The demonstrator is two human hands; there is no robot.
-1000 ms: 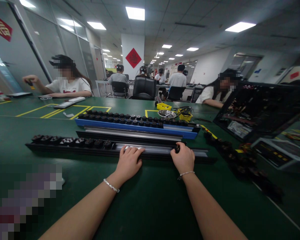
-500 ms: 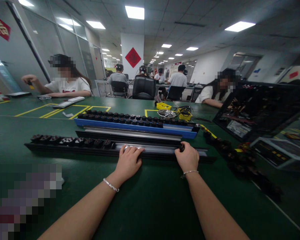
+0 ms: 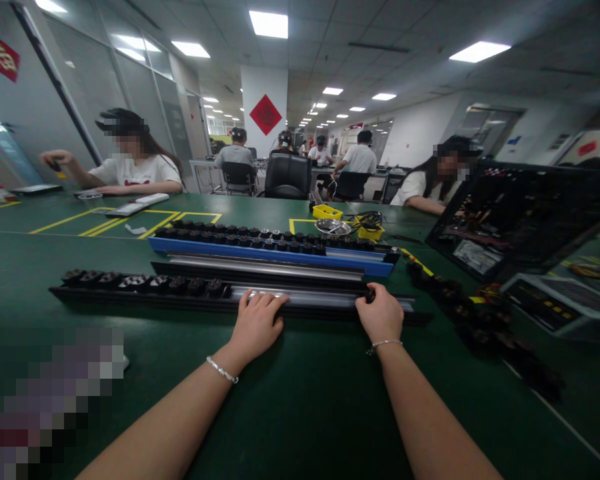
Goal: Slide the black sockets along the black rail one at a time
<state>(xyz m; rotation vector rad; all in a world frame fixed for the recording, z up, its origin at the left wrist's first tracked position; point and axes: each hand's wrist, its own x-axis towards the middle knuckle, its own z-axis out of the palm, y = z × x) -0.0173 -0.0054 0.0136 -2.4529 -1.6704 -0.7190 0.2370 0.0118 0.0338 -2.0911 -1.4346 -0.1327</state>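
A long black track (image 3: 320, 311) with a silvery inner channel lies crosswise in front of me. Black round socket modules (image 3: 159, 283) fill its left part in a row. My left hand (image 3: 257, 321) grips the track at mid-length, fingers over the channel and thumb at the near side. Near the right end, my right hand (image 3: 381, 312) pinches a small black socket module (image 3: 369, 294) at the channel, mostly covered by the fingers. Just behind lies a second black track (image 3: 260, 267) with its bare channel showing, then a blue track (image 3: 275, 255) carrying several black socket modules.
Loose black modules (image 3: 485, 327) spread to the right, beside a grey power supply box (image 3: 555, 303) and an open computer case (image 3: 520, 220). Farther back are a metal dish (image 3: 333, 227) and yellow trays (image 3: 327, 212). Two people sit across the green table (image 3: 305, 400).
My right hand has slid slightly rightward along the track with the socket module. The left hand stays in place on the track.
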